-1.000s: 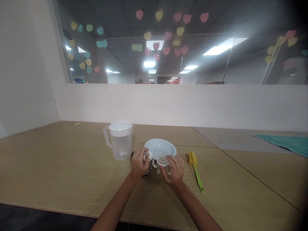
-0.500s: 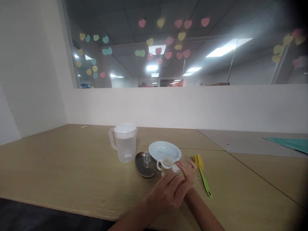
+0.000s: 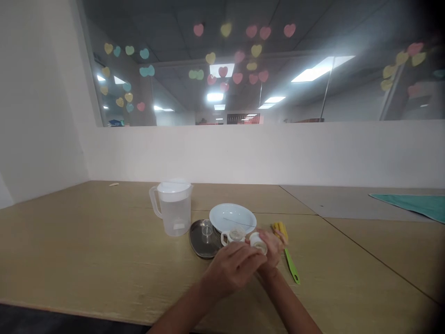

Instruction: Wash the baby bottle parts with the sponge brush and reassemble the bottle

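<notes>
My right hand is wrapped round a small round piece with a white rim and a clear part, perhaps a lid or cup. My left hand is closed, its fingertips bunched at the lower edge of that piece; what they pinch is hidden. Just behind my left hand stands a small clear pot with a white handle and rim, its lower part covered by my fingers. A brush with yellow bristles and a green handle lies beyond my right hand.
A pale blue oval bowl sits behind the pot. To its left are a dark metal tray bearing a clear small cup, and a lidded translucent pitcher. A teal cloth lies at far right, below a glass-windowed wall.
The view has turned slightly right, so everything sits a little further left. My hands have shifted apart somewhat, and the white-rimmed piece shows more fully between them.
</notes>
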The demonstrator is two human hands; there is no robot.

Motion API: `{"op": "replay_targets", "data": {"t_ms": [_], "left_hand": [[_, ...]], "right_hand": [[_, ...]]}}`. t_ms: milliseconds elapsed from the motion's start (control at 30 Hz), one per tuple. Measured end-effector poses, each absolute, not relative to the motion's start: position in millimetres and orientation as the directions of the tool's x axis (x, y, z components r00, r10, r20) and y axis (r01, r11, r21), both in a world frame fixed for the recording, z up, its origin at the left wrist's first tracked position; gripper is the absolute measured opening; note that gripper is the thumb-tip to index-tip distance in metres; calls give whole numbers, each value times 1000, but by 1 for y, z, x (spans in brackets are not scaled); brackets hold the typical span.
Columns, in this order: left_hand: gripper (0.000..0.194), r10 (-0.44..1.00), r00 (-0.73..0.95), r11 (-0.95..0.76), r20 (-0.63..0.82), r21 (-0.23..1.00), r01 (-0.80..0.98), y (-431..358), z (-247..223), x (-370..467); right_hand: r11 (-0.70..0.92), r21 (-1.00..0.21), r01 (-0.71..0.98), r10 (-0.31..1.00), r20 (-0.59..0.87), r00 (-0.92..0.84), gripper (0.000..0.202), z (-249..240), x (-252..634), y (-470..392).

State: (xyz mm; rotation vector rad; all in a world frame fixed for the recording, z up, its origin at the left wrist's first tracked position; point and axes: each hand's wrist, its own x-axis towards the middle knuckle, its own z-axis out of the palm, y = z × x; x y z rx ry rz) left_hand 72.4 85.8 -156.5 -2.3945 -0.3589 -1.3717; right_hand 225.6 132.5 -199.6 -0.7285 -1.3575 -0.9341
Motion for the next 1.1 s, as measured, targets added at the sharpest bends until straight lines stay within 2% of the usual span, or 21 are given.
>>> {"op": "replay_targets", "data": {"t_ms": [100,167,267,433,600,967,1100], "left_hand": [[34,137,453,-904,881,-75,420,112,-162,70],[41,216,477,-879,852,-42,475,129,-172,68],[38,287,520,-867,804,-13,498,146,-193,66],[35,374,453,-878,810,151,455,152,-214,64],[33,450,377,-850,810,260,458,149,-214,68],[28,429,326,-826,842,219,519,151,-214,71],[26,410,346,-828,844,186,528,153,-216,71]], "right_hand": [[510,-149,847,-65,975,211,40,-197,224,134],[542,-257,800,23,956,291,40,-198,222,136],[553,-266,790,165,964,209,35,-205,217,138],[588,-216,779,321,947,21,29,-218,212,141],[611,-399,683,500,864,58,28,-224,211,144],[601,-437,669,515,852,94,25,-224,211,146],[603,-394,693,478,875,81,23,-221,212,144]]}}
